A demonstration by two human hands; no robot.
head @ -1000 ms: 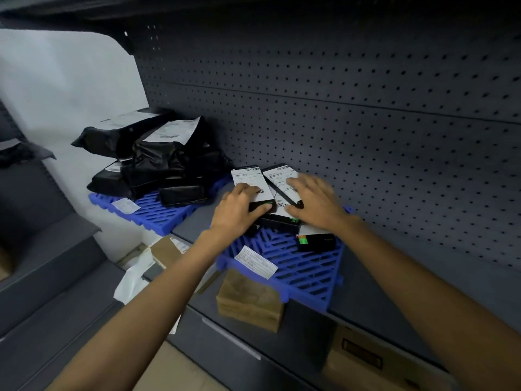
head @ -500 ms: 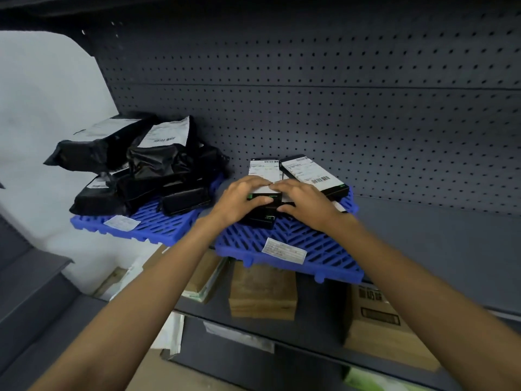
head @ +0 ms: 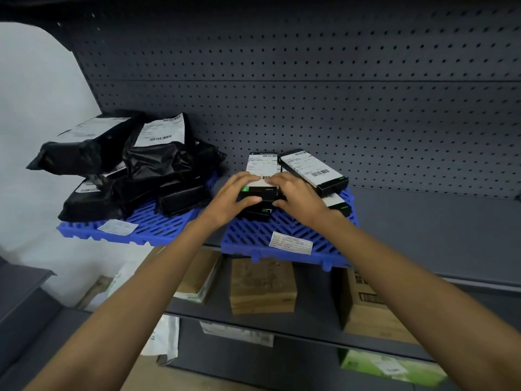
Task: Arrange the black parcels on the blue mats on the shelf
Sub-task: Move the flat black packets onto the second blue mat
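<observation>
Two blue slatted mats lie on the grey shelf. The right mat [head: 253,235] carries several flat black boxes with white labels. My left hand [head: 228,197] and my right hand [head: 296,197] grip the front end of the top left box [head: 260,176] from either side. A second labelled box [head: 313,170] lies angled to its right, on another box [head: 339,204]. The left mat [head: 158,224] holds a heap of black plastic parcels [head: 152,162] with white shipping labels.
A grey pegboard wall [head: 338,103] backs the shelf [head: 437,235], whose right part is bare. White labels [head: 290,244] lie on both mats' front edges. Below are cardboard boxes [head: 262,286], white bags [head: 163,337] and a green pack [head: 392,368].
My head has turned, so the shelf now sits squarer in view. Both hands have shifted from the boxes' tops to the front end of the left box, which now lies straighter.
</observation>
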